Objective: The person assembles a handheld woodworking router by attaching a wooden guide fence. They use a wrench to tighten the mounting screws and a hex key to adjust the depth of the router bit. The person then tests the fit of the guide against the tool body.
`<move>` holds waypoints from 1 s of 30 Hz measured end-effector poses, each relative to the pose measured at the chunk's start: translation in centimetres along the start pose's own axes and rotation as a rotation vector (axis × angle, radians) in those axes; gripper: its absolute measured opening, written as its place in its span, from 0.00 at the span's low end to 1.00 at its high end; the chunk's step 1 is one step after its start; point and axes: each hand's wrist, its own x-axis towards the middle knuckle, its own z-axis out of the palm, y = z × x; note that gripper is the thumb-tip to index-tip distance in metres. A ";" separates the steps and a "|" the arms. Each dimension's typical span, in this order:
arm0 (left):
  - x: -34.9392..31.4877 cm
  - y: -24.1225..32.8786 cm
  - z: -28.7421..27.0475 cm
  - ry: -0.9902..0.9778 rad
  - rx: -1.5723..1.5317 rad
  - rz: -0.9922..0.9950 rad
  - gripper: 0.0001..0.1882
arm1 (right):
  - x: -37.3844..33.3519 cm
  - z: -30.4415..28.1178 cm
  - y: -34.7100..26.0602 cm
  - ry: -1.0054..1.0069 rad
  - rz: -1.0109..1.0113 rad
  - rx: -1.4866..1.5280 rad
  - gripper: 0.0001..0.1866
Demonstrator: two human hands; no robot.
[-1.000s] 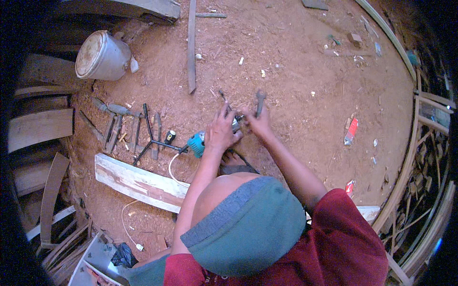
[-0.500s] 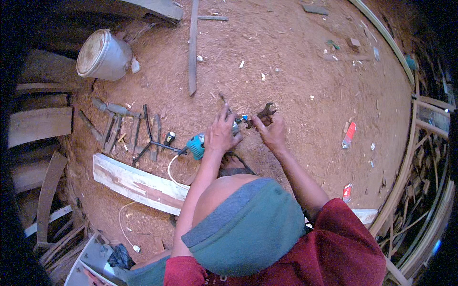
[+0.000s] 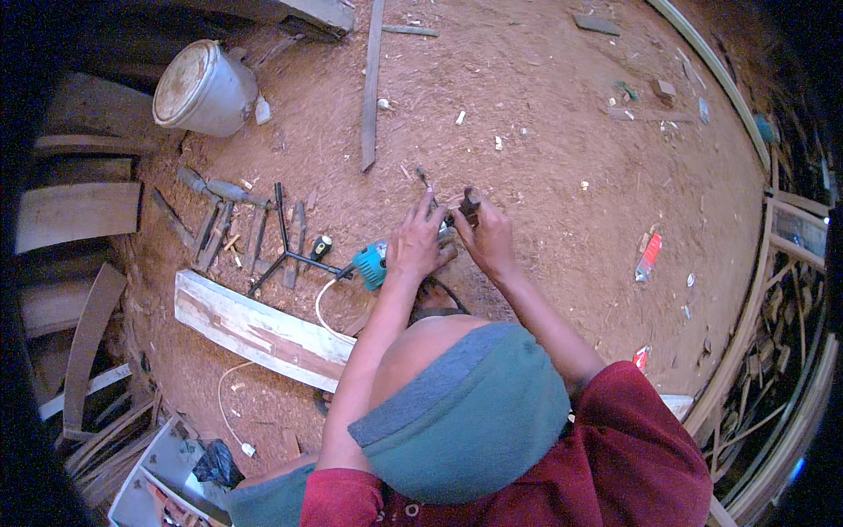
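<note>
A teal corded power tool point(image 3: 372, 263) lies across in front of my bent knee. My left hand point(image 3: 415, 244) is closed over its front end, hiding most of that part. A thin metal tool with a dark tip point(image 3: 423, 176) sticks out beyond the left fingers; its lower part is hidden. My right hand point(image 3: 490, 244) grips a dark, rusty open-end spanner point(image 3: 470, 205) against the front of the power tool. Where the spanner meets it, the fingers cover the contact. The tool's white cord point(image 3: 320, 307) curves down over a whitish plank point(image 3: 255, 325).
On the dirt floor at left lie a black three-armed wrench point(image 3: 283, 241), a screwdriver handle point(image 3: 321, 247) and several chisels point(image 3: 256, 237). A white bucket point(image 3: 219, 92) stands farther back. A long wooden strip point(image 3: 372, 88) lies ahead, a red packet point(image 3: 648, 257) at right.
My right hand has moved slightly left with the spanner, closer to my left hand, and the spanner has turned more upright. The whole view has shifted a little.
</note>
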 end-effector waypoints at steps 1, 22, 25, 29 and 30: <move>0.0 -0.1 0.2 0.001 -0.002 -0.001 0.41 | 0.5 -0.1 -0.3 -0.044 0.010 -0.033 0.12; -0.1 -0.1 0.4 0.278 -0.212 -0.095 0.27 | 7.4 2.6 0.6 -0.544 0.280 -0.113 0.26; 0.1 -0.8 1.4 0.377 -0.289 -0.087 0.22 | 7.3 4.3 1.8 -0.472 0.245 -0.048 0.22; 0.0 -0.5 1.0 0.371 -0.345 -0.118 0.18 | 7.2 2.6 4.2 -0.323 0.395 0.410 0.14; 0.1 -0.3 1.0 0.366 -0.358 -0.119 0.17 | 7.6 1.5 3.5 -0.299 0.472 0.502 0.11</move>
